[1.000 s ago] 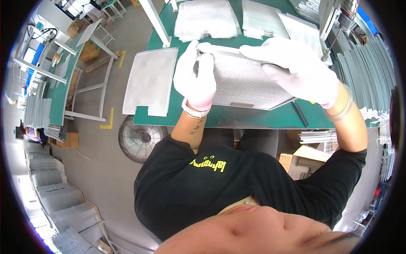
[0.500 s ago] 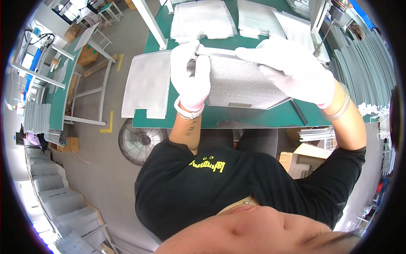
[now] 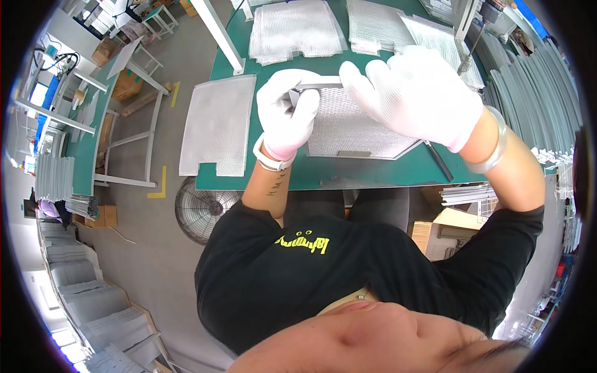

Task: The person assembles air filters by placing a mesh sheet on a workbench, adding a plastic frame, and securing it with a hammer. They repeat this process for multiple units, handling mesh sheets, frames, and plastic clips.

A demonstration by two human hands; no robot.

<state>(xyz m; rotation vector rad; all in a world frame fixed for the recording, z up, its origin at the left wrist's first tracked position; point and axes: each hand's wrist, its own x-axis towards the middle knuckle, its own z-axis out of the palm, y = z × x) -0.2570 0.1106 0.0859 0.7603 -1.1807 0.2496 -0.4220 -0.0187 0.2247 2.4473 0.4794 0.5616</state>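
A framed silver mesh panel (image 3: 354,127) lies on the green workbench (image 3: 261,180) in front of me. At its far left corner, my white-gloved left hand (image 3: 287,112) is closed, with the thumb and fingers pinching a thin grey metal frame strip (image 3: 323,86) along the far edge. My right hand (image 3: 413,99), also gloved in white, is over the panel's right part, hiding its far right corner. Its fingers are bent but apart, with nothing visible between them. A black-handled tool (image 3: 439,163) lies beside the panel's near right corner.
A loose mesh sheet (image 3: 217,124) with a notched edge lies left of my left hand. Further mesh stacks (image 3: 298,31) are at the back. Many grey strips (image 3: 535,99) crowd the right side. A white post (image 3: 219,34) rises at the back left. A floor fan (image 3: 208,208) stands below the bench.
My right hand has lifted away from the strip, its fingers spreading apart. My left hand has shifted slightly right and nearer, still pinching at the corner, where the strip's end now shows.
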